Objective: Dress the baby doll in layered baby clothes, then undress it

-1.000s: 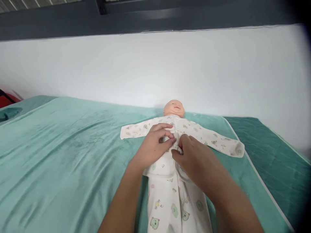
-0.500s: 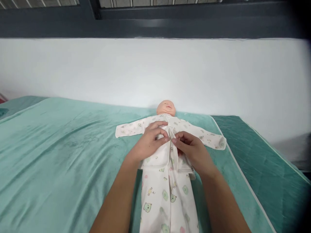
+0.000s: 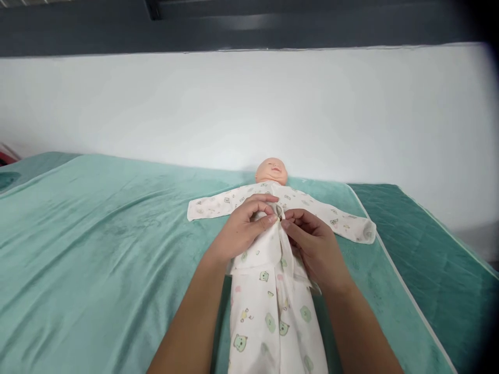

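A baby doll (image 3: 272,170) lies on its back, dressed in a white baby shirt (image 3: 335,221) printed with small animals and matching trousers (image 3: 257,322). Over the doll's chest, my left hand (image 3: 249,223) pinches one front edge of the shirt between thumb and forefinger. Opposite it, my right hand (image 3: 312,239) is closed on the other front edge, its fingertips almost meeting the left ones. The shirt front is lifted and bunched between them. Any fastener there is too small to make out. Both sleeves spread out sideways.
A light green blanket (image 3: 97,249) covers the surface under the doll. To the right, a darker green quilted cover (image 3: 413,244) shows beyond its edge. Behind the doll's head rises a white wall (image 3: 195,109) with a dark frame (image 3: 249,26) above.
My hands have drawn the two shirt edges together and raised them slightly, so the front is more bunched. The camera view has shifted a little.
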`<action>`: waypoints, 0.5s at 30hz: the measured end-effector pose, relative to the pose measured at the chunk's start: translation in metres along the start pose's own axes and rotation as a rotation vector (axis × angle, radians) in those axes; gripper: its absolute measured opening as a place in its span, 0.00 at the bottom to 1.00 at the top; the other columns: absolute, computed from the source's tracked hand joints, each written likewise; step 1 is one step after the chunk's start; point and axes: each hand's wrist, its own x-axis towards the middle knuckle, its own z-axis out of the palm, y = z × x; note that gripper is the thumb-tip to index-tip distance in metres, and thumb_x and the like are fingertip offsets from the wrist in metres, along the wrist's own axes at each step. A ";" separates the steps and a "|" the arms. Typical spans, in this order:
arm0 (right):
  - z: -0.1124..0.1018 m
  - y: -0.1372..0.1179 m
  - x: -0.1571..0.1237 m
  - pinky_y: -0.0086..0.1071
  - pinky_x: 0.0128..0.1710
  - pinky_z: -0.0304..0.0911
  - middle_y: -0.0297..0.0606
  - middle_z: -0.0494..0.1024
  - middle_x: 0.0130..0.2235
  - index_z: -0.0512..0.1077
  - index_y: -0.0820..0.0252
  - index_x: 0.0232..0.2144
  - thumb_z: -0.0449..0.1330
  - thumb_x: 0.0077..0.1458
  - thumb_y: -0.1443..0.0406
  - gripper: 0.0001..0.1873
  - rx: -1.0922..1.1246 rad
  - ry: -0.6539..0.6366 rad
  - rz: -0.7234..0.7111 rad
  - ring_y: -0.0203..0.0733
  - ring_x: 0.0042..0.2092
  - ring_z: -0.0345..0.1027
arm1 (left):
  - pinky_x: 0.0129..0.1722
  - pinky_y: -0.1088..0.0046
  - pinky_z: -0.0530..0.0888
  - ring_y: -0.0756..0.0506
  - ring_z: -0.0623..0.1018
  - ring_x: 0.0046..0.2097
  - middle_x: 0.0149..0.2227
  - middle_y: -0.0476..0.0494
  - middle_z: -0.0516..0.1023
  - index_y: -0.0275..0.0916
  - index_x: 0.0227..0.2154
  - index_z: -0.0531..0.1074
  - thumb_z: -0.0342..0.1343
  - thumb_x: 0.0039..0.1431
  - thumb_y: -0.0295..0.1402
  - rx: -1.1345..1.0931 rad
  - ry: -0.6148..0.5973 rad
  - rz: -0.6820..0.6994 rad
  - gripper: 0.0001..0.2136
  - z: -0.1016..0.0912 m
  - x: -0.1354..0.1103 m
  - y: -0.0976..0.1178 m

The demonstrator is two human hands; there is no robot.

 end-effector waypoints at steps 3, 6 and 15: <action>0.000 -0.001 0.000 0.22 0.23 0.58 0.29 0.69 0.29 0.75 0.56 0.35 0.69 0.52 0.58 0.11 -0.057 -0.030 -0.017 0.29 0.27 0.62 | 0.58 0.62 0.65 0.41 0.71 0.59 0.59 0.43 0.70 0.40 0.33 0.73 0.56 0.63 0.36 0.005 -0.003 -0.007 0.06 0.000 0.000 -0.001; -0.001 -0.002 0.000 0.23 0.25 0.61 0.30 0.71 0.30 0.75 0.56 0.37 0.69 0.52 0.58 0.12 -0.107 -0.037 -0.036 0.30 0.28 0.63 | 0.57 0.62 0.65 0.41 0.70 0.59 0.58 0.43 0.71 0.40 0.31 0.73 0.57 0.62 0.37 0.044 0.011 -0.005 0.07 0.000 0.001 -0.004; 0.000 -0.001 -0.001 0.27 0.30 0.65 0.30 0.71 0.30 0.73 0.55 0.41 0.66 0.55 0.58 0.12 -0.263 -0.085 -0.087 0.32 0.29 0.64 | 0.58 0.62 0.66 0.41 0.70 0.60 0.58 0.43 0.71 0.41 0.31 0.76 0.56 0.63 0.40 0.095 -0.020 -0.003 0.10 -0.003 0.001 -0.006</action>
